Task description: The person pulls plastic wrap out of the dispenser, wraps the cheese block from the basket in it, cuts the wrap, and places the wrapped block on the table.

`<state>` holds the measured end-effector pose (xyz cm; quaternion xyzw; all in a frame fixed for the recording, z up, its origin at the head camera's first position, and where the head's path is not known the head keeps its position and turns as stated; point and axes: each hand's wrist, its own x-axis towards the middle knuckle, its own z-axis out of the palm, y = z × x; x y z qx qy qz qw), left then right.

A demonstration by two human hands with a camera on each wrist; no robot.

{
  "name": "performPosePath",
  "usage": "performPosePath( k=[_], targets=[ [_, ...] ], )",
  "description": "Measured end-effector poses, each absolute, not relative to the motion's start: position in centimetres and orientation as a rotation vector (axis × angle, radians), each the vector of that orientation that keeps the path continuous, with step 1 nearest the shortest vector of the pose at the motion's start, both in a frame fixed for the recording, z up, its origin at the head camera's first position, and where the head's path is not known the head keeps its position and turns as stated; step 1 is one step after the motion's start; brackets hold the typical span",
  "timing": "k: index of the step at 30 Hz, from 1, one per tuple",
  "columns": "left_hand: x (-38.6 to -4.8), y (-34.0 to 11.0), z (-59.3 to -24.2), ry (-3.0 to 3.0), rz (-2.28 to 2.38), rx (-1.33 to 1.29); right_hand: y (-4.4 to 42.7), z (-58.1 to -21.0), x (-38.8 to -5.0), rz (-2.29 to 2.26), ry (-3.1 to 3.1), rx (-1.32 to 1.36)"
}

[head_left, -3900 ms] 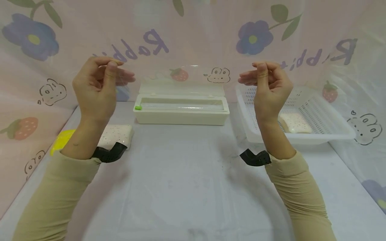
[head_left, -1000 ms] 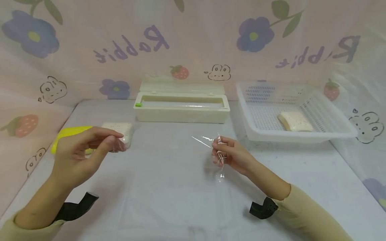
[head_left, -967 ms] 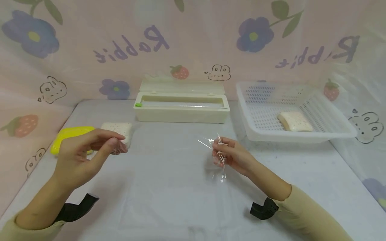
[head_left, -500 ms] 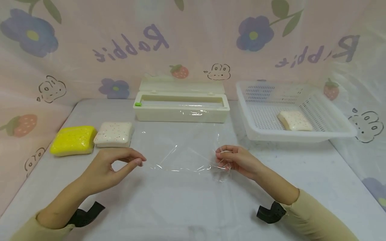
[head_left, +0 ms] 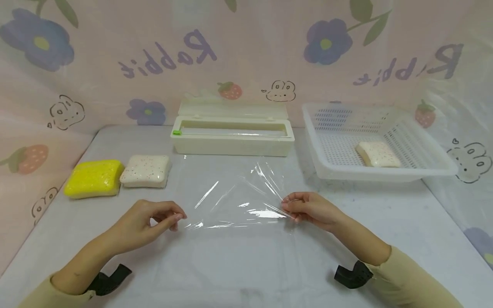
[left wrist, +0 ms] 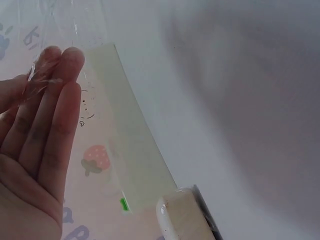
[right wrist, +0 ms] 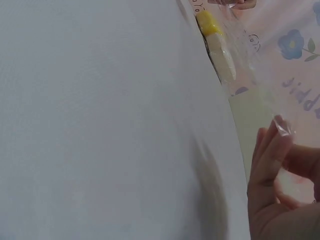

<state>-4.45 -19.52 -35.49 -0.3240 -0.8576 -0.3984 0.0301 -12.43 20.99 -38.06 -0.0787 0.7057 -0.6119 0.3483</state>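
Note:
A sheet of clear cling film (head_left: 231, 205) is stretched between the two hands, low over the white table, with shiny creases across it. At its near left corner my left hand (head_left: 140, 224) pinches the film between thumb and fingers; the left wrist view shows film across the fingertips (left wrist: 72, 59). My right hand (head_left: 316, 210) pinches the near right corner, where the film gathers into folds. Behind the sheet stands a cream cling film dispenser (head_left: 233, 147) with its lid raised and a green slider at its left end.
Left of the film, a yellow block (head_left: 93, 179) and a white speckled block (head_left: 145, 172) lie side by side. At the back right, a white perforated basket (head_left: 385, 173) holds another speckled block (head_left: 378, 154). A printed curtain (head_left: 246, 55) surrounds the table.
Both hands have come down from in front of the curtain to just above the table. The film, crumpled near the right hand a second ago, is now spread flatter between them.

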Motion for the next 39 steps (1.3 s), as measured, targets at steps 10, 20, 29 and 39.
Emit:
performPosePath(
  k=[10, 20, 29, 39],
  targets=[
    [-4.4, -19.8, -36.1, -2.75, -0.966, -1.046, 21.6, -38.6, -11.3, -1.53, 1.785, -0.225],
    [-4.4, -19.4, -36.7, -2.948, -0.794, -1.047, 22.3, -39.1, -11.2, -1.514, 1.794, -0.189],
    [-3.6, -18.9, -37.3, -2.939, -0.81, -0.964, 22.7, -39.1, -11.1, -1.53, 1.751, -0.16],
    [-3.2, -18.0, -37.1, -3.105, -1.101, -0.163, 22.8, -38.8, -10.9, -1.554, 1.719, -0.187]
  ],
)
